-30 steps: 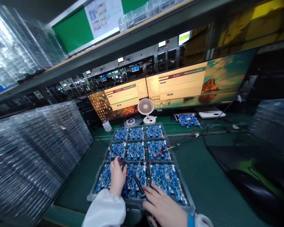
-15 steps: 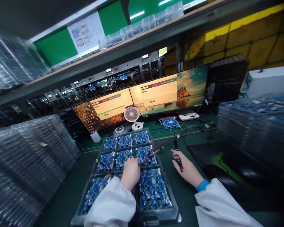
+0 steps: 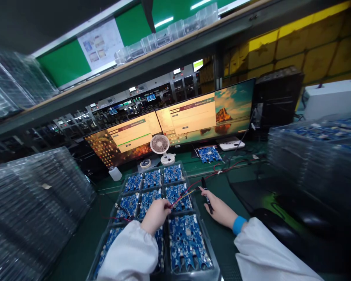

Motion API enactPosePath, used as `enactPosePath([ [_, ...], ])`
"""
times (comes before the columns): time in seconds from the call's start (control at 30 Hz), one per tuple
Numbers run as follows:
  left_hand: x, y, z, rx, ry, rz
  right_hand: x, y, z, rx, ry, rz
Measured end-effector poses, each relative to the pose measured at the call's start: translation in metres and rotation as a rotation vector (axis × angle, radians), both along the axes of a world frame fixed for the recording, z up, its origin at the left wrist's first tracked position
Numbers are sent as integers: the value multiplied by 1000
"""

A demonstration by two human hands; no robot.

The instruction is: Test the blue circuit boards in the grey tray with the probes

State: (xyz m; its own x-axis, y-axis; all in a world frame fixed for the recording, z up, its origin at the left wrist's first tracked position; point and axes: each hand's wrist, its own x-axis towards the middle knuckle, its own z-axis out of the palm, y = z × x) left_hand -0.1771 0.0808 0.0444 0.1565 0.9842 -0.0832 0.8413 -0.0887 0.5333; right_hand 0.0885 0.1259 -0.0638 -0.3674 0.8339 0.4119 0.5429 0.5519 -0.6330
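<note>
A clear plastic tray [image 3: 195,218] holds several blue circuit boards [image 3: 188,244] in a grid. My left hand [image 3: 156,214], in a white sleeve, rests over the tray's middle row with fingers closed on a thin probe whose red and yellow wires [image 3: 183,194] run off to the right. My right hand [image 3: 219,208] hovers just right of the tray, gripping a black pen-like probe [image 3: 207,193] that points up and away.
Two monitors [image 3: 169,127] stand behind the tray, with a small white fan [image 3: 160,146] and a lone blue board [image 3: 210,154] before them. Stacks of clear trays rise at left [image 3: 32,203] and right [image 3: 316,156]. A black mat [image 3: 269,203] lies at right.
My right hand left the tray's front edge and swung to the tray's right side with the black probe. My left hand went from the front row to the middle row. The view has shifted.
</note>
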Motion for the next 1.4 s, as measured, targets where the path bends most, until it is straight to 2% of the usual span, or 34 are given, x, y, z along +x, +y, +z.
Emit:
enactPosePath([
  [0.1, 2, 3, 2, 72, -18, -17, 0, -1, 0, -13, 8, 23],
  [0.2, 9, 9, -2, 129, 96, -65, 0, -2, -1, -26, 16, 31],
  [0.33, 23, 21, -13, 107, 268, -37, 0, -2, -2, -45, 34, 27],
  [0.5, 35, 35, -24, 70, 251, -66, 0, -3, -2, -51, 71, 13],
  [0.6, 37, 37, -19, 100, 184, -112, 1, -3, -1, -46, 100, -3],
  [0.73, 38, 38, -5, 99, 74, -325, 3, 0, -3, -25, 144, -47],
  [0.8, 36, 40, 0, 86, 114, -363, 5, 3, -5, -8, 165, -96],
  [0.97, 29, 52, 0, 142, 210, -270, 11, 9, -7, 36, 213, -242],
  [1.23, 39, 65, -9, 122, 43, -142, 16, 8, 0, 96, 220, -287],
  [1.4, 39, 73, -20, 85, -75, -29, 16, 10, -4, 106, 218, -283],
])
